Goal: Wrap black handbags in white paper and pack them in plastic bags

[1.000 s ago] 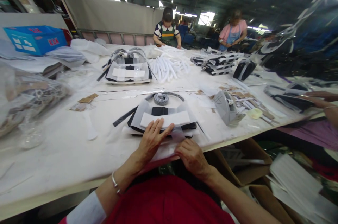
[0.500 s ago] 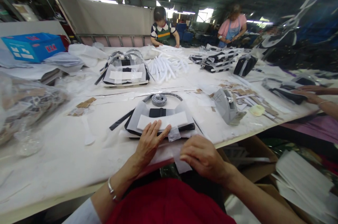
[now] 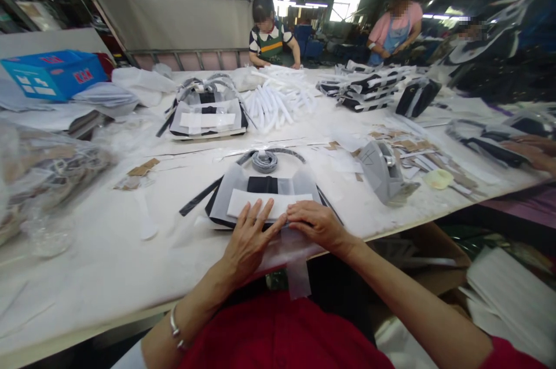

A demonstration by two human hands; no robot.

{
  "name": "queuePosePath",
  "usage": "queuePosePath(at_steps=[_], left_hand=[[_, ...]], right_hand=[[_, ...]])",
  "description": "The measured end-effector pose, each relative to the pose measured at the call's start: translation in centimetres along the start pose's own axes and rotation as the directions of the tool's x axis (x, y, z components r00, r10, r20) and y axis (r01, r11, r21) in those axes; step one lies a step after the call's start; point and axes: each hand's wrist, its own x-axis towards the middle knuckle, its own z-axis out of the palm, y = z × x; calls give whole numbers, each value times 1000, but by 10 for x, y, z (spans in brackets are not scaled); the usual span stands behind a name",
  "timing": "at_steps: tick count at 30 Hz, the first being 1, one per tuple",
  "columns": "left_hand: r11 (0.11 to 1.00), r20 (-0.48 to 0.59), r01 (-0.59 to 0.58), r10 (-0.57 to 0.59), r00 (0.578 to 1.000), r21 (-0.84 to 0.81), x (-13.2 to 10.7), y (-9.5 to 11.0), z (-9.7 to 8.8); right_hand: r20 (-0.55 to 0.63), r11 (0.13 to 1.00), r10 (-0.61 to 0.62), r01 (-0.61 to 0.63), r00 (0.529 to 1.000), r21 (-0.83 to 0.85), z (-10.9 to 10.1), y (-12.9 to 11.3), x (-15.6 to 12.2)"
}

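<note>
A black handbag [image 3: 215,219], partly covered in white sheeting, lies on the table in front of me. A white foam strip [image 3: 247,205] lies across its lower front. My left hand [image 3: 249,238] is spread flat, its fingertips on the strip and the near edge. At the strip's right end, my right hand [image 3: 319,224] lies with fingers stretched leftward, meeting the left index finger. What lies under those fingers is hidden. Above the strip are a black strap tab [image 3: 263,185] and a coiled grey-wrapped strap [image 3: 264,161]. Clear tape [image 3: 299,279] hangs at the table edge.
A grey tape dispenser [image 3: 382,172] stands to the right, near cardboard scraps [image 3: 406,146]. Another wrapped bag [image 3: 208,120] and white tubes [image 3: 278,102] lie farther back. A blue box [image 3: 56,76] sits at left. Co-workers stand across the table; another person's hand [image 3: 534,152] is at right.
My right hand has moved up from the table edge onto the bag's near edge, its closed fingers stretching out. My left hand stays on the foam strip. The view has shifted slightly.
</note>
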Motion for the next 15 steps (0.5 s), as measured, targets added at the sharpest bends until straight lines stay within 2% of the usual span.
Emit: queuePosePath(at_steps=[7,11,15], left_hand=[[994,52,37,-32,998,-100,13,4,-13],[993,-26,71,-73,997,-91,20,11,-13],[997,-80,-17,11,997,-77,26,13,-9]], right_hand=[[-38,999,-29,28,999,-22,4,-3,-4],[-4,998,-60,60,998,-15,1,1,-6],[61,995,-76,80,995,-63,0,0,-6]])
